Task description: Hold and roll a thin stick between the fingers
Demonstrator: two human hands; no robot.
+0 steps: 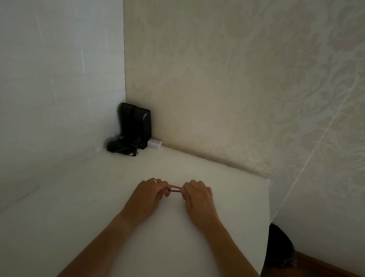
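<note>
Both my hands are over the middle of a white table (85, 218). My left hand (149, 195), with a ring on one finger, and my right hand (197, 196) face each other, fingers curled. Between them run two thin short strands: a red one (175, 185) above and a dark one (175, 190) below. Each hand pinches one end of these strands, so they are stretched across the small gap. The ends are hidden inside the fingers.
Two black speakers (136, 126) with tangled cables (122, 149) stand in the far corner beside a small white box (154, 144). Walls close the left and back sides. The table's right edge (267, 209) drops to a wooden floor with a dark bin (280, 246).
</note>
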